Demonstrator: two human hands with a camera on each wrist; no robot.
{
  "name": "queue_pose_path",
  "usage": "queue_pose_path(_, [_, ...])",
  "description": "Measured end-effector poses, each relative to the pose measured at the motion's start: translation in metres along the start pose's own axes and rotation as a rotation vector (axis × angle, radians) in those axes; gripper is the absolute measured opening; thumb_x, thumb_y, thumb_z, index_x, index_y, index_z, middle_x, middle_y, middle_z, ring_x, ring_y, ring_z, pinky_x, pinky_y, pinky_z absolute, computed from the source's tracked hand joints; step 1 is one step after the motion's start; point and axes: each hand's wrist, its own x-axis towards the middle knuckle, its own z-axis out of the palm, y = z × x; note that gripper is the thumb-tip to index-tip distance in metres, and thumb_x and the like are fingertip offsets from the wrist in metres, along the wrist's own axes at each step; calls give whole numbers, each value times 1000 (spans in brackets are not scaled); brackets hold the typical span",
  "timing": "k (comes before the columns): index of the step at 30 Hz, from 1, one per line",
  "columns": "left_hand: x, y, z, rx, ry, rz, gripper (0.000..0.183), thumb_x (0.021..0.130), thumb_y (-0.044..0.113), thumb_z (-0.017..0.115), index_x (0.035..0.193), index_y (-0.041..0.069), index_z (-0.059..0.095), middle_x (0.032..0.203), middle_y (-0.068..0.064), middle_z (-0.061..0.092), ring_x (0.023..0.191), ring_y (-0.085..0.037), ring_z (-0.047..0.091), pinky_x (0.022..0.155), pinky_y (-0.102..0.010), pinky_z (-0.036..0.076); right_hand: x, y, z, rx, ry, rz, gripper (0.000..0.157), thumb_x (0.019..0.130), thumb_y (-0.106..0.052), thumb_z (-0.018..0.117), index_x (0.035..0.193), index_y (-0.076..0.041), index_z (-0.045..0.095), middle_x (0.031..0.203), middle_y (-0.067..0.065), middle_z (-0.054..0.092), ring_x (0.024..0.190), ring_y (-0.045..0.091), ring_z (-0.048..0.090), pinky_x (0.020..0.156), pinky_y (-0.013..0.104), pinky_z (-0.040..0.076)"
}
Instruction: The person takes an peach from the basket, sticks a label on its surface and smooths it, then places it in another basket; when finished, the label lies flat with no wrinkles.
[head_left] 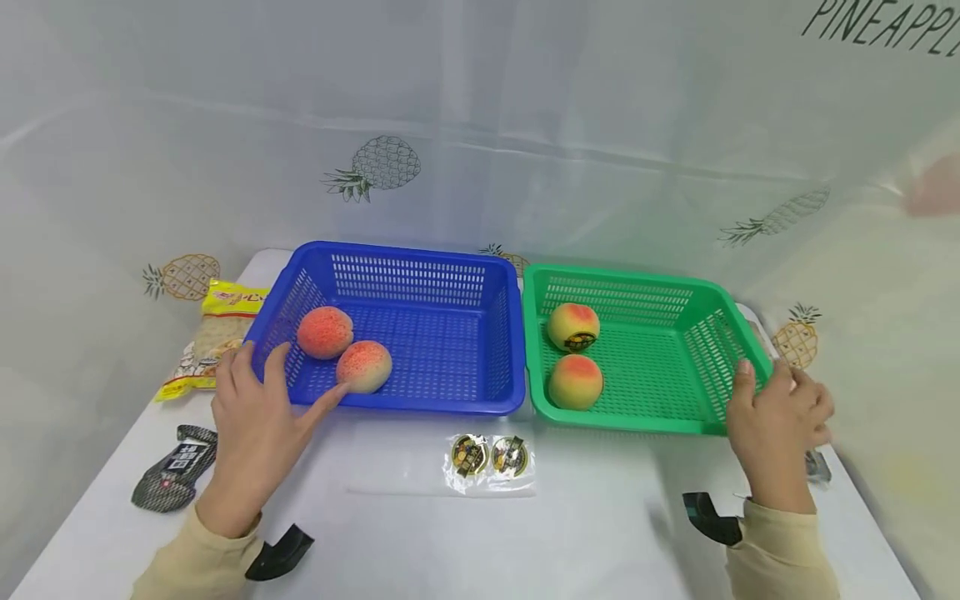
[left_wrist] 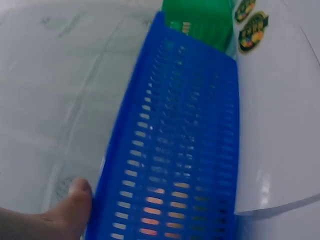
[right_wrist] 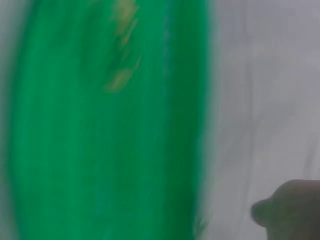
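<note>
A blue plastic basket (head_left: 427,358) holds two reddish peaches, one peach (head_left: 325,332) behind the other (head_left: 364,367). At its near left corner is my left hand (head_left: 258,425), fingers spread and thumb reaching along the front rim. The left wrist view shows that thumb (left_wrist: 75,205) right at the rim. A green basket (head_left: 645,425) on the right contains two yellow-red peaches; the rear peach (head_left: 573,326) bears a dark round sticker, the front peach (head_left: 576,382) shows none. Beside its near right corner is my right hand (head_left: 776,433), fingers loosely bent. Its thumb (right_wrist: 295,210) stands apart from the basket.
In front of the baskets lies a clear plastic bag (head_left: 491,458) with two round dark labels. A yellow snack packet (head_left: 217,333) leans at the left, near a black netted item (head_left: 176,468). Behind the white table hangs a pineapple-printed sheet (head_left: 480,125).
</note>
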Motion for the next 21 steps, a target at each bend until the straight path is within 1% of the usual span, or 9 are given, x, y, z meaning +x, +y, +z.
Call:
queue_pose_path(2, [-2,-5,8,-21,35,-31,91,62,55,71,127,-1,38,132,-35,23,128,-47,10,93,-65,14,-4,-34,1,12,-12,-142,65,94,-45,25,138,3,19,137,31,13,126,46,0,83,70,8])
queue_pose_path(4, [-4,-8,14,-41,47,-51,93,64,57,69,128,-1,35,135,-34,19,130,-44,6,97,-64,14,-8,-74,5,48,-42,-307,62,93,-43,32,136,1,25,136,29,19,124,47,7,84,69,11])
queue_pose_path(7, [-6,-13,22,-74,69,-62,94,66,56,68,130,-3,32,138,-31,15,132,-40,3,92,-63,26,-13,-138,20,114,-103,-538,58,91,-38,44,133,0,31,132,26,28,122,44,18,92,62,16])
queue_pose_path(8, [-7,-15,25,-85,71,-70,94,67,56,67,131,-2,30,140,-29,14,133,-38,2,89,-63,30,-15,-159,28,127,-140,-593,58,90,-38,46,133,-1,32,131,25,31,122,42,20,94,59,17])
queue_pose_path(10, [-9,-19,28,-108,92,-90,95,67,55,67,132,-1,29,141,-25,12,134,-35,0,85,-64,32,-21,-201,45,127,-237,-670,60,89,-40,48,133,-4,33,132,21,34,123,38,24,98,53,22])
queue_pose_path(12, [-11,-23,32,-128,121,-103,94,67,54,68,132,0,29,142,-22,13,134,-33,-1,89,-62,31,-31,-238,65,109,-367,-711,61,88,-42,49,135,-7,32,133,17,35,124,34,26,99,48,27])
queue_pose_path(15, [-11,-24,36,-150,148,-111,91,68,53,68,132,1,29,142,-21,15,134,-32,1,95,-60,26,-50,-276,95,68,-558,-720,64,86,-46,50,137,-13,30,135,12,34,125,31,27,97,46,33])
queue_pose_path(18, [-11,-24,39,-149,178,-94,88,68,53,67,130,1,31,142,-21,17,134,-32,3,95,-60,27,-68,-298,122,57,-686,-703,65,84,-43,55,136,-14,31,136,12,33,123,31,31,94,46,38])
queue_pose_path(21, [-11,-24,40,-131,212,-73,86,69,53,65,129,1,32,140,-22,19,134,-33,5,94,-60,28,-80,-311,145,56,-758,-686,66,82,-40,60,136,-13,32,136,14,33,120,29,38,92,45,40])
